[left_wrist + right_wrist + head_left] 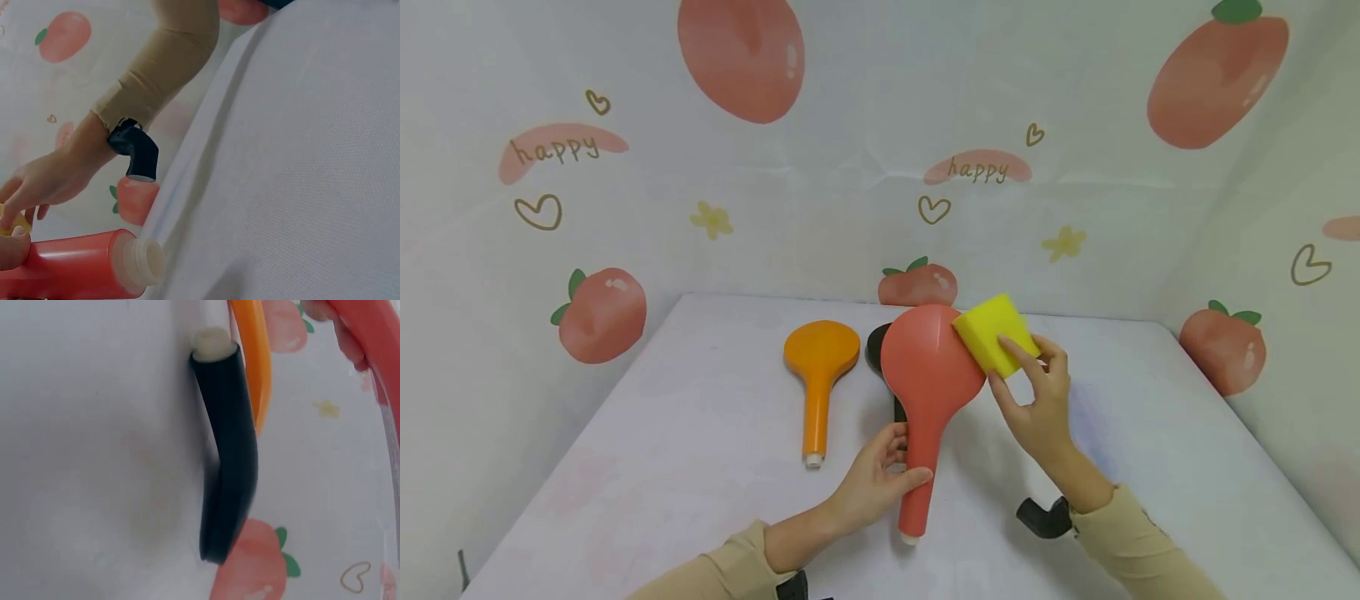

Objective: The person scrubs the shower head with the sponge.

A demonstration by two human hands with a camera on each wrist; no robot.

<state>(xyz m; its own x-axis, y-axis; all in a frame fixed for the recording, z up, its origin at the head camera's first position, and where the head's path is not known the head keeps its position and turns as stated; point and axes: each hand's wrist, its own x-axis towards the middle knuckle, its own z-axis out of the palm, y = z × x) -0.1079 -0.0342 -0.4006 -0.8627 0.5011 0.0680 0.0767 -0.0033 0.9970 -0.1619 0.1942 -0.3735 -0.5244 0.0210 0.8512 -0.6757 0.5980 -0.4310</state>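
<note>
Head view first: red shower head [934, 358] up in the air over the table [715, 500], gripped round the handle by the left hand [878, 475], thumb across the front. Over to the right, sponge [985, 329], pinched in the right hand [1043, 408], right up at the red shower head's upper right rim, apparently touching, though hard to tell how firmly. Looks like wiping, with the rim as the spot in hand! Further left, orange shower head [820, 346] lying on the table, and, tucked partly behind the red one, black shower head [874, 346]. Now across to the left wrist: red handle low at the left, threaded end [152, 262] pointing right, thumb clamped over the top, and a sliver of yellow by the right hand's fingertips. On to the right wrist: black shower head stretched down the middle, orange one close behind, red handle at the upper right with left-hand fingers curled round. No sight of sponge or right hand from here, so no telling that grip in this view. Next move, by this reckoning: steady hold on the handle, light pressure, sponge drawn from rim across the broad face, without tipping the red one out of the grasp.
</note>
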